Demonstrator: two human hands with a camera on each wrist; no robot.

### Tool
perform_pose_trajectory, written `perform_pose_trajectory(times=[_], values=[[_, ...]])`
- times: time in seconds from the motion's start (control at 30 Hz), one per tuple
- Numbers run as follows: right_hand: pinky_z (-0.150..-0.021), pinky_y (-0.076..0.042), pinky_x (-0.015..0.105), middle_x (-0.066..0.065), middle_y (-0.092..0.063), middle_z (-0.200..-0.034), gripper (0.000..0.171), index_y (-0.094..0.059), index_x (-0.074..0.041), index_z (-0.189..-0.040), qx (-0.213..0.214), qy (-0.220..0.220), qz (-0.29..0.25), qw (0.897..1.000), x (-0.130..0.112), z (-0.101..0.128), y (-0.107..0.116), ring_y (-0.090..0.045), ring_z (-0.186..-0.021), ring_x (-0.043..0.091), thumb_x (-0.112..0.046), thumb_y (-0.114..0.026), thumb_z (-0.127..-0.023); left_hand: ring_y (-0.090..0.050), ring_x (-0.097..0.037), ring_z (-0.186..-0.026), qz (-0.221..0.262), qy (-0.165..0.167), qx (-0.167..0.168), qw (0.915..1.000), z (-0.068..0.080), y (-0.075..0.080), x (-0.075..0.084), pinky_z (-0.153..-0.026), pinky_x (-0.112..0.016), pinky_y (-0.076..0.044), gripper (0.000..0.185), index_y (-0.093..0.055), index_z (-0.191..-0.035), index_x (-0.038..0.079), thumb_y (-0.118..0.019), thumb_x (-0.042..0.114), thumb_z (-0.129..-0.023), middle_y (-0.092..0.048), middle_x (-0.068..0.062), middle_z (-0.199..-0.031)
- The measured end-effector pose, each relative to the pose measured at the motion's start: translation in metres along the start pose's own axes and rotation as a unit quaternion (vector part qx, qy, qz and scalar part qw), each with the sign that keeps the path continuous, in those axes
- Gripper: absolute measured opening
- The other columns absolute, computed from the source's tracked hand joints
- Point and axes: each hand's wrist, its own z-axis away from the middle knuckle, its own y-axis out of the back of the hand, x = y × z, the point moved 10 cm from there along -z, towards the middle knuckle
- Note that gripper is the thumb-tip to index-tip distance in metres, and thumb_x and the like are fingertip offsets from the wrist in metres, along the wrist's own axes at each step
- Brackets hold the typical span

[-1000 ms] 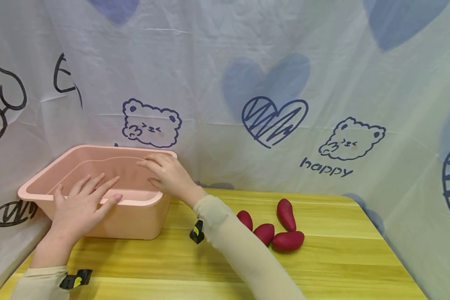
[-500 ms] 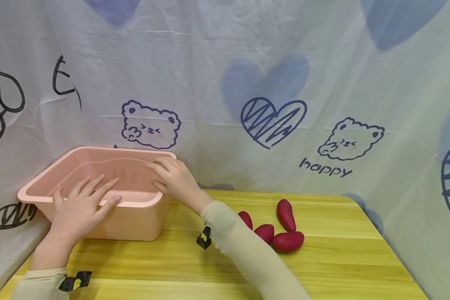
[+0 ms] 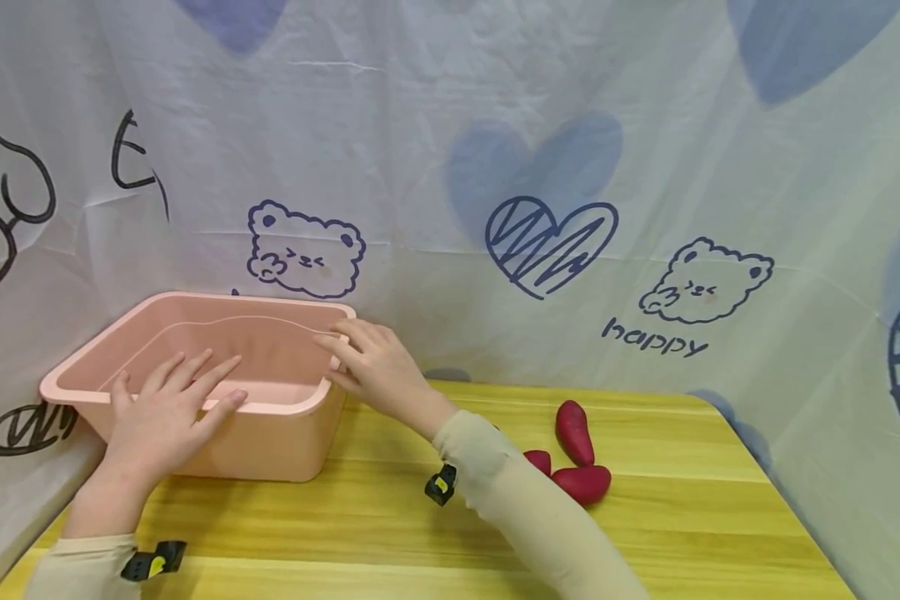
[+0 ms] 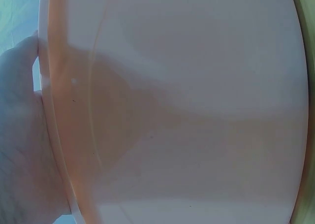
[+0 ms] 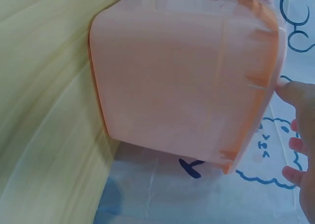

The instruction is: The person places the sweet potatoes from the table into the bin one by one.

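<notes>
A pink plastic basin stands on the left of the wooden table. My left hand lies over its near rim, fingers spread above the inside. At the right rim is my right hand, its fingers reaching over the edge and loosely bent, with nothing seen between them. In the right wrist view the thumb meets or nearly meets the basin's rim. Dark red sweet potatoes, one upright and one lying across, are right of my right sleeve, which partly hides others.
A white curtain with hearts and bears hangs behind the table and along both sides. The basin's left end is close to the curtain. Yellow wood grain shows in front of the basin and right of the sweet potatoes.
My right hand has drawn back to the right, from over the basin's inside to its right rim. Its sleeve now covers more of the sweet potatoes. The left hand keeps its place.
</notes>
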Motion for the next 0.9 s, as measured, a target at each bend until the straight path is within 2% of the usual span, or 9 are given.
perform_pose_trajectory(times=[0.4, 0.63, 0.9], values=[[-0.109, -0.043, 0.042, 0.004, -0.055, -0.14, 0.054, -0.051, -0.023, -0.14, -0.059, -0.029, -0.011, 0.998, 0.023, 0.028, 0.015, -0.051, -0.132, 0.022, -0.044, -0.064, -0.092, -0.031, -0.047, -0.135, -0.002, -0.001, -0.002, 1.0, 0.001, -0.001, 0.0, -0.104, -0.08, -0.002, 0.059, -0.041, -0.148, 0.028, -0.042, 0.058, -0.097, -0.041, -0.019, -0.151], [-0.11, -0.04, 0.05, 0.008, -0.048, -0.147, 0.063, -0.042, -0.024, -0.147, -0.122, -0.072, -0.015, 0.99, 0.046, 0.054, 0.023, -0.046, -0.136, 0.028, -0.047, -0.062, -0.093, -0.03, -0.047, -0.135, 0.0, 0.001, -0.007, 1.0, 0.0, -0.002, -0.001, -0.104, -0.08, -0.001, 0.059, -0.039, -0.149, 0.029, -0.041, 0.059, -0.097, -0.04, -0.019, -0.152], [-0.111, -0.037, 0.056, 0.009, -0.046, -0.147, 0.068, -0.039, -0.025, -0.149, -0.147, -0.113, -0.026, 0.982, 0.069, 0.083, 0.04, -0.042, -0.139, 0.03, -0.048, -0.064, -0.091, -0.031, -0.047, -0.135, 0.0, -0.001, -0.002, 1.0, 0.0, 0.0, 0.0, -0.105, -0.079, -0.001, 0.059, -0.04, -0.148, 0.028, -0.041, 0.058, -0.097, -0.041, -0.019, -0.151]])
